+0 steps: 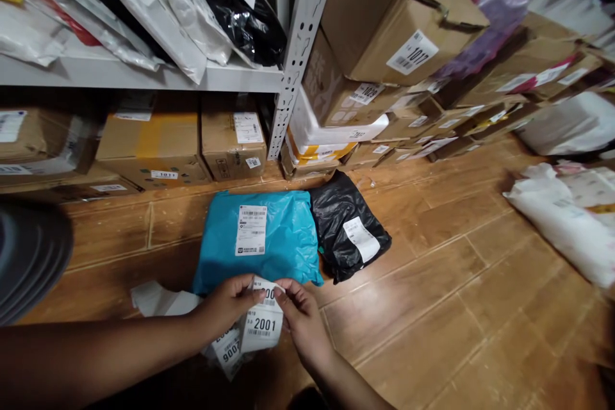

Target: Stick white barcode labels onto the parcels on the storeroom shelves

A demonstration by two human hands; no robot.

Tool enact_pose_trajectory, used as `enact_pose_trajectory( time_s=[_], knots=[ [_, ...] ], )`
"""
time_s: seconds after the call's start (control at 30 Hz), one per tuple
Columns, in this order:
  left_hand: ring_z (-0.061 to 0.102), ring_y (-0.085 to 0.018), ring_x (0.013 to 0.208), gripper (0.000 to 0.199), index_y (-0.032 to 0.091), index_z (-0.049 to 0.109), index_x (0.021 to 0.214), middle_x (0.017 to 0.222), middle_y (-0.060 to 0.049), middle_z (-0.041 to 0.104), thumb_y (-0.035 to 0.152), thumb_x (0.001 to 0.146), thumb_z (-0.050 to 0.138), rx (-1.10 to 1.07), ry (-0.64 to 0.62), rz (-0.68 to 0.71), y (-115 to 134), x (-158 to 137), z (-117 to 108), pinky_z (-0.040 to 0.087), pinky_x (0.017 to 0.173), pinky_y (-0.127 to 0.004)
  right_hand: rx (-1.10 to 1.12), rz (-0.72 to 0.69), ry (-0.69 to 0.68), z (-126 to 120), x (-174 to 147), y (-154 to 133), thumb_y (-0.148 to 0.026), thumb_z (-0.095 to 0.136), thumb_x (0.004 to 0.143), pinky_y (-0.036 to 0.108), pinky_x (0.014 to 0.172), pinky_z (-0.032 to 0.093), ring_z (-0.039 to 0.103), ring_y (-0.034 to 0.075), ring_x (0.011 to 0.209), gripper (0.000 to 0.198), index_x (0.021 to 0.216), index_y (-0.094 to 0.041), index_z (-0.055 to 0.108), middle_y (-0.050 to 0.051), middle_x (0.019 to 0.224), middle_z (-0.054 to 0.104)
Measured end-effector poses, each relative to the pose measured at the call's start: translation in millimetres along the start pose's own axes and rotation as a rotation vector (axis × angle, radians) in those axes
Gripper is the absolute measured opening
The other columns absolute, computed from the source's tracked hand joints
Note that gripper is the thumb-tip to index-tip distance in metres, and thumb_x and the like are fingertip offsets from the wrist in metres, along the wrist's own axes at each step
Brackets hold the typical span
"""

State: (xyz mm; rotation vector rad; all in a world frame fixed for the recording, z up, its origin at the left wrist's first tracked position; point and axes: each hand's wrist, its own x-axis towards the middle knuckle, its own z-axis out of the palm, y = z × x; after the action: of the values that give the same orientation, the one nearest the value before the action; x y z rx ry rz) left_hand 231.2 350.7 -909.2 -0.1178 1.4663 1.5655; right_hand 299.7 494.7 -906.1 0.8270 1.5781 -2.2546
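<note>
While both hands pinch the label strip [263, 319] just in front of the blue parcel [259, 240], the person does best peeling slowly, keeping the sticker flat. The left hand [225, 304] and right hand [300, 317] are closed on the strip's top edge, which hangs between them, below the fingertips.

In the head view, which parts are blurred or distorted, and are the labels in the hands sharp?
Head view: the label strip between left hand and right hand is sharp, "2001" readable; the right-edge white bags smear; the shelf post leans from wide-angle distortion.
</note>
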Motion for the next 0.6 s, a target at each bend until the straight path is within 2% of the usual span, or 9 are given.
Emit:
enact_pose_trajectory(
  time_s=[0.1,0.2,0.33,0.4,0.47,0.53,0.6],
  knots=[
    [0.051,-0.017,0.06,0.043,0.016,0.057,0.068,0.062,0.0,0.059,0.056,0.055,0.064,0.091,0.078,-0.027,-2,1,2,0.037,0.058,-0.028,-0.059,-0.063,0.056,-3,3,7,-0.053,0.076,0.063,0.023,0.054,0.035,0.045,0.01,0.056,0.039,0.076,-0.018,0.064,-0.003,0.063,0.057],
    [0.051,-0.019,0.06,0.045,0.017,0.057,0.069,0.061,-0.002,0.058,0.06,0.06,0.052,0.244,0.139,-0.051,-16,-1,2,0.035,0.057,-0.029,-0.154,-0.133,0.136,-5,3,21,-0.047,0.078,0.062,0.026,0.06,0.04,0.052,0.013,0.063,0.034,0.07,-0.017,0.066,0.001,0.065,0.063],
    [0.055,-0.024,0.065,0.048,0.017,0.057,0.069,0.064,-0.005,0.061,0.062,0.067,0.038,0.414,0.181,-0.088,-39,-5,1,0.037,0.059,-0.032,-0.174,-0.128,0.138,-2,-1,52,-0.044,0.075,0.065,0.029,0.064,0.044,0.056,0.017,0.064,0.028,0.064,-0.017,0.068,0.004,0.066,0.066],
    [0.059,-0.026,0.075,0.046,0.016,0.061,0.078,0.076,-0.008,0.066,0.057,0.066,0.045,0.409,0.119,-0.064,-47,-9,-1,0.042,0.067,-0.033,-0.167,-0.132,0.138,-6,-1,61,-0.043,0.075,0.065,0.029,0.064,0.045,0.057,0.017,0.065,0.026,0.065,-0.018,0.068,0.004,0.067,0.067],
    [0.06,-0.027,0.085,0.04,0.016,0.063,0.087,0.088,-0.008,0.069,0.047,0.064,0.054,0.443,0.005,-0.027,-54,-15,-7,0.044,0.076,-0.033,-0.187,-0.193,0.15,-21,2,55,-0.043,0.073,0.067,0.029,0.063,0.046,0.059,0.018,0.066,0.025,0.067,-0.018,0.067,0.004,0.068,0.067],
    [0.061,-0.026,0.084,0.029,0.02,0.066,0.081,0.086,-0.005,0.07,0.041,0.061,0.061,0.547,-0.119,-0.009,-64,-22,-20,0.045,0.078,-0.032,-0.231,-0.312,0.23,-50,10,33,-0.043,0.069,0.072,0.028,0.062,0.046,0.058,0.017,0.066,0.024,0.07,-0.019,0.065,0.002,0.068,0.065],
    [0.061,-0.025,0.074,0.02,0.021,0.065,0.062,0.072,-0.002,0.069,0.04,0.056,0.067,0.625,-0.219,-0.01,-78,-25,-37,0.046,0.072,-0.03,-0.3,-0.428,0.325,-86,24,1,-0.043,0.062,0.078,0.026,0.059,0.044,0.055,0.015,0.063,0.022,0.075,-0.021,0.06,0.0,0.067,0.06]
  ],
)
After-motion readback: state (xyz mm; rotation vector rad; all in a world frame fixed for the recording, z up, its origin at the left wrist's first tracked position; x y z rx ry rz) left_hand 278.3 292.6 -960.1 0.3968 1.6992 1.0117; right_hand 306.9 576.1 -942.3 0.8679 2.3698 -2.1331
